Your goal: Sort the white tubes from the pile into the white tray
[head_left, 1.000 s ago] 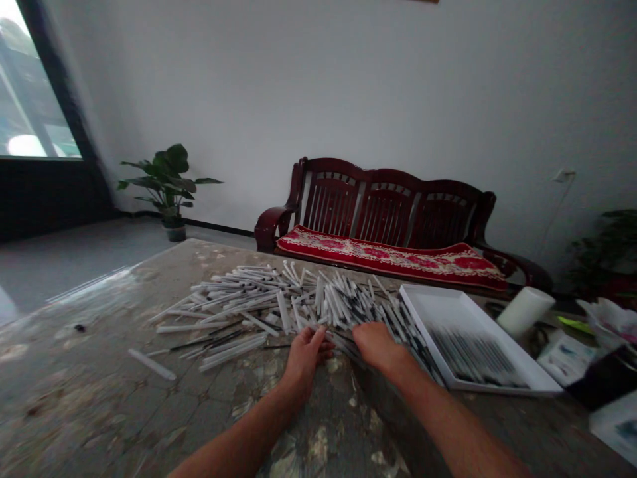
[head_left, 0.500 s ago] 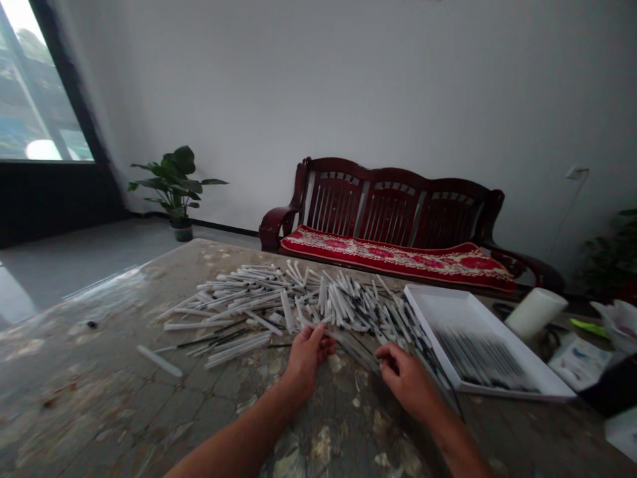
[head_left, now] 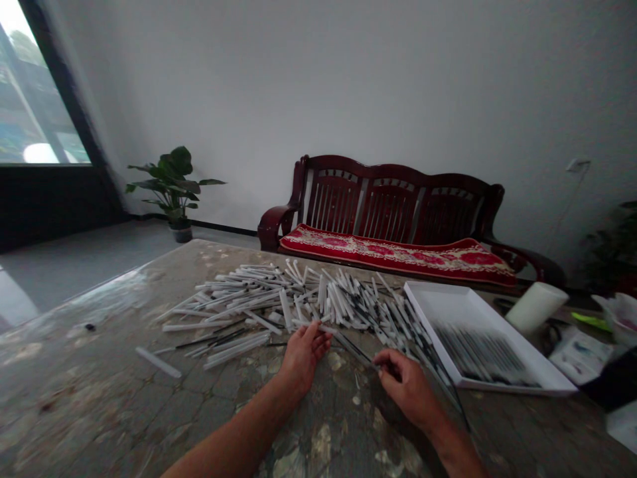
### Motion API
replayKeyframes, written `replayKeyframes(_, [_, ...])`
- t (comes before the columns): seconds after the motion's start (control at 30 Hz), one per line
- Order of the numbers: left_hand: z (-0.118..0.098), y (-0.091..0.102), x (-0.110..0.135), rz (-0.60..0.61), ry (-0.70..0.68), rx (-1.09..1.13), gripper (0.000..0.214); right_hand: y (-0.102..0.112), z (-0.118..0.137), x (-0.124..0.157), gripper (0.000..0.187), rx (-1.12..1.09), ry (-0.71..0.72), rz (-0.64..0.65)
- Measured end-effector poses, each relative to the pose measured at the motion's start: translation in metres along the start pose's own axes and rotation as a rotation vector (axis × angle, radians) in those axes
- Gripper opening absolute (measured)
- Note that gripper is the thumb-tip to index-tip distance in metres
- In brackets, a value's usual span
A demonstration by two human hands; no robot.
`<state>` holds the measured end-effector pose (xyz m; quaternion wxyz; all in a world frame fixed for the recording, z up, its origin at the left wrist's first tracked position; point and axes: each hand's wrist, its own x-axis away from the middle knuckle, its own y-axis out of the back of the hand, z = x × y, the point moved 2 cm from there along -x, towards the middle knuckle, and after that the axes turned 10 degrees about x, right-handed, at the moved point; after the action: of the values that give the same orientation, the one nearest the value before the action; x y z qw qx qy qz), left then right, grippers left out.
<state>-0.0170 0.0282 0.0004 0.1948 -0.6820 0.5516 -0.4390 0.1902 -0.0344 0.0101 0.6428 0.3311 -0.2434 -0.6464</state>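
Note:
Between my two hands a thin dark stick [head_left: 352,345] slants down to the right, its left end by a whitish translucent sleeve [head_left: 326,328]. My left hand [head_left: 302,353] is closed, pinching the sleeve between thumb and forefinger. My right hand [head_left: 405,380] is closed with its fingertips on the stick's lower right end. Just beyond my hands spreads a heap of white tubes [head_left: 343,302], with dark thin sticks among them. How far the stick reaches into the sleeve is too small to tell.
To the right is a shallow white box [head_left: 560,384] with a row of dark-ended sticks [head_left: 482,355]. Past it lie a white roll [head_left: 536,307] and a small printed packet [head_left: 580,355]. A loose tube [head_left: 158,362] rests on the patterned table [head_left: 99,398]. A wooden bench [head_left: 388,199] stands behind.
My left hand has shifted slightly left. My right hand has moved a little left and down, its fingers now closer together on the stick's end.

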Motion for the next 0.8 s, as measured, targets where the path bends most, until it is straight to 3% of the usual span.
replayKeyframes(0.8, [-0.0005,-0.0006,-0.0014,0.002,0.021,-0.004,0.01,0.003,-0.0015,0.0028,0.023,-0.178,-0.077,-0.079])
